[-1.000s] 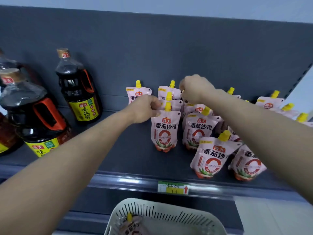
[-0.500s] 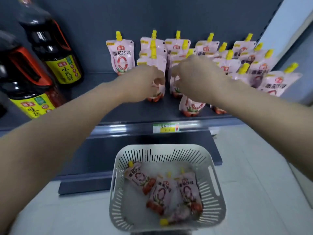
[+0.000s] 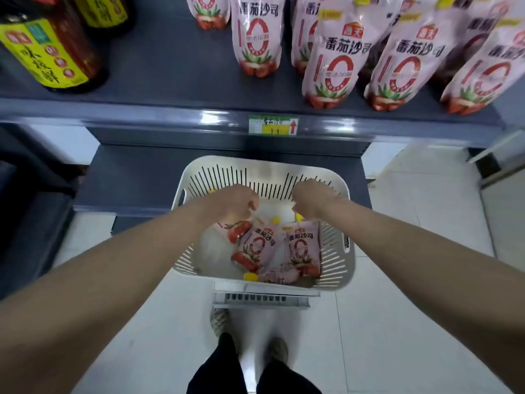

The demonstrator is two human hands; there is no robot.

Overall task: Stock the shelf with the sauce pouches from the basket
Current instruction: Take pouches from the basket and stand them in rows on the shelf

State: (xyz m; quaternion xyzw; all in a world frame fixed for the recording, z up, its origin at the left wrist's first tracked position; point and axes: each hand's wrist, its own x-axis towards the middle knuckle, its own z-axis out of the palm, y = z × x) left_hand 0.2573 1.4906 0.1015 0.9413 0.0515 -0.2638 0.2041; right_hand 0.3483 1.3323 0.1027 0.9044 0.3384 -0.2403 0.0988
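Observation:
A white slotted basket (image 3: 351, 251) stands below the shelf with several pink tomato sauce pouches lying in it. My left hand (image 3: 235, 201) hangs over the left pouch (image 3: 233, 231) with curled fingers, hiding its top. Just above the yellow cap of the right pouch (image 3: 302, 248), my right hand (image 3: 312, 198) is also curled. A middle pouch (image 3: 260, 245) lies between them and another pouch (image 3: 279, 277) at the near wall. Whether either hand grips a pouch is not visible. More pouches (image 3: 332, 66) stand upright on the grey shelf (image 3: 142, 115).
Dark sauce bottles (image 3: 48, 52) with yellow labels stand on the shelf's left. A price tag (image 3: 272, 125) sits on the shelf's front edge. A lower grey shelf (image 3: 133, 177) juts out behind the basket. The basket rests on a white stand (image 3: 261, 297); my feet (image 3: 224, 322) are below.
Both hands came down from the shelf pouches into the basket. The view tilted down, so the shelf is now at the top and the floor and my feet show.

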